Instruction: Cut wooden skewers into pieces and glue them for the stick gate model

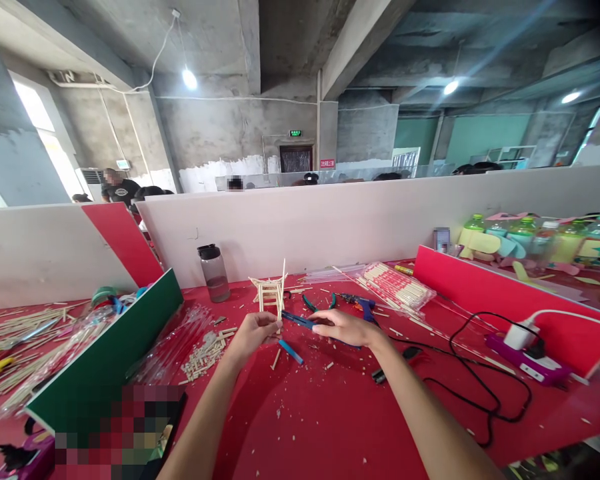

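Left hand (255, 333): thumb and fingers pinched on a thin wooden stick (283, 287), near upright. Right hand (344, 327): fingers part-curled over a blue tool (300, 321), tip right by the stick; can't tell if they touch. Stick frame (269, 295) stands on the red table (300, 427) just beyond my left hand. Blue strip (291, 352) lies below the tool, glue gun (364, 307) past my right hand.
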Demonstrator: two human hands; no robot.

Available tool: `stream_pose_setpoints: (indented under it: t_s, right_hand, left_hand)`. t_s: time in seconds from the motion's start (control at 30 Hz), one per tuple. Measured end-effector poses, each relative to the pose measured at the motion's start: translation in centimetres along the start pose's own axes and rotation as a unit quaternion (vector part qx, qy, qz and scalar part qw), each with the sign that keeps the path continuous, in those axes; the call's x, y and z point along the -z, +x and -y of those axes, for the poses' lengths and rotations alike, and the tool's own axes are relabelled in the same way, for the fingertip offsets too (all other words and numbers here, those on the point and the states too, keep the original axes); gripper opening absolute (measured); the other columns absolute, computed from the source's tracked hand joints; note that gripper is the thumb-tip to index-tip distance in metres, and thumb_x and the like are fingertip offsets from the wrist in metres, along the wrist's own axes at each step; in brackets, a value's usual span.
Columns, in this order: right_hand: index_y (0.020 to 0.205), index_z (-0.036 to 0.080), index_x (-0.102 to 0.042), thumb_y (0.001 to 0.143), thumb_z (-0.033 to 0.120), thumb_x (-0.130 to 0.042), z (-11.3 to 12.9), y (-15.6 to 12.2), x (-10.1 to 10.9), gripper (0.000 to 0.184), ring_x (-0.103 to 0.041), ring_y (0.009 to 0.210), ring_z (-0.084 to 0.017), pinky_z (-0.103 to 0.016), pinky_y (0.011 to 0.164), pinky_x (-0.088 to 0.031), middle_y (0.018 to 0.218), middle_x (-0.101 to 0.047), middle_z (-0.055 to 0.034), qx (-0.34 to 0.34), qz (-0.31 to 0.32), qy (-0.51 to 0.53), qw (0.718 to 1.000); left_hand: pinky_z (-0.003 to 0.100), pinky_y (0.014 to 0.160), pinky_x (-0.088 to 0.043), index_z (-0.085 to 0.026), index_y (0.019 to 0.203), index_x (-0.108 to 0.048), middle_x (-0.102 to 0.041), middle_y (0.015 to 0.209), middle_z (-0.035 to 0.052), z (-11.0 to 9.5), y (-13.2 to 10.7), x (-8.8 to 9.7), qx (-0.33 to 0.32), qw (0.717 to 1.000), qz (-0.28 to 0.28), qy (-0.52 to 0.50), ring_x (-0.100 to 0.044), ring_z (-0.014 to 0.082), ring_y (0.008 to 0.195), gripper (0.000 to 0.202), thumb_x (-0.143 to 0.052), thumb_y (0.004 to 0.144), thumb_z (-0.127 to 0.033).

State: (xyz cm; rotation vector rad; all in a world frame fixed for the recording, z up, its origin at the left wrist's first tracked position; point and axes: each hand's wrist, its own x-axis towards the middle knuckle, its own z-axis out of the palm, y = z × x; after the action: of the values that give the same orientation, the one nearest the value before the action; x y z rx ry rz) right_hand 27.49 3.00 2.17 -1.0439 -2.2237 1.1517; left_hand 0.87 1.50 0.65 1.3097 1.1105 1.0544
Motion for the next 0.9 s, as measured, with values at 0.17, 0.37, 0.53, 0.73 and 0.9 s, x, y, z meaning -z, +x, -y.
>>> stream_pose_setpoints:
  t_s: [0.17, 0.37, 0.53, 0.73, 0.9]
  right_hand:
    - [0.123, 0.019, -0.063, 0.087, 0.06, -0.056, 0.02, 0.34, -0.35, 0.055, -0.064, 0.072, -0.019, -0.03, 0.069, -0.048, 0.098, -0.071, -0.0082, 0.013, -0.01, -0.009, 1.0]
    - [0.106, 0.018, -0.07, 0.086, 0.061, -0.055, 0.1, 0.6, -0.56, 0.049, -0.063, 0.065, -0.019, -0.028, 0.059, -0.047, 0.082, -0.071, -0.0064, 0.019, -0.012, 0.007, 1.0]
    - [0.106, 0.018, -0.071, 0.086, 0.058, -0.057, 0.23, 0.54, -0.78, 0.047, -0.061, 0.06, -0.017, -0.025, 0.056, -0.046, 0.075, -0.07, -0.0045, 0.012, -0.002, 0.005, 1.0]
    - [0.104, 0.018, -0.072, 0.086, 0.059, -0.054, 0.52, 0.43, -0.88, 0.049, -0.062, 0.059, -0.017, -0.026, 0.055, -0.046, 0.075, -0.071, -0.0044, 0.006, -0.009, -0.005, 1.0]
    - [0.101, 0.017, -0.073, 0.086, 0.059, -0.055, 0.46, 0.41, -0.79, 0.048, -0.062, 0.059, -0.018, -0.026, 0.056, -0.046, 0.074, -0.071, -0.005, -0.004, -0.009, -0.016, 1.0]
  left_hand:
    - [0.024, 0.062, -0.055, -0.013, 0.074, -0.068, -0.068, 0.066, 0.0012, -0.14, -0.17, -0.35, 0.015, 1.0, 0.003, 0.027, -0.066, 0.0135, 0.061, 0.04, -0.085, 0.058, -0.045]
    - [0.026, 0.065, -0.056, -0.013, 0.071, -0.067, -0.067, 0.064, 0.0009, -0.17, -0.2, -0.49, 0.035, 0.998, 0.013, 0.053, -0.066, 0.0142, 0.061, 0.034, -0.084, 0.062, -0.041]
    - [0.026, 0.065, -0.056, -0.013, 0.072, -0.067, -0.065, 0.063, -0.0004, -0.16, -0.16, -0.44, 0.044, 0.998, 0.014, 0.048, -0.066, 0.0134, 0.059, 0.033, -0.084, 0.061, -0.04]
    - [0.026, 0.064, -0.055, -0.014, 0.072, -0.067, -0.065, 0.064, -0.0004, 0.08, -0.03, -0.25, 0.046, 0.998, 0.013, 0.05, -0.066, 0.0142, 0.061, 0.032, -0.084, 0.061, -0.039]
    - [0.026, 0.063, -0.054, -0.014, 0.071, -0.067, -0.065, 0.064, 0.0, 0.12, -0.03, -0.22, 0.053, 0.997, 0.017, 0.06, -0.066, 0.0145, 0.061, 0.031, -0.083, 0.061, -0.038]
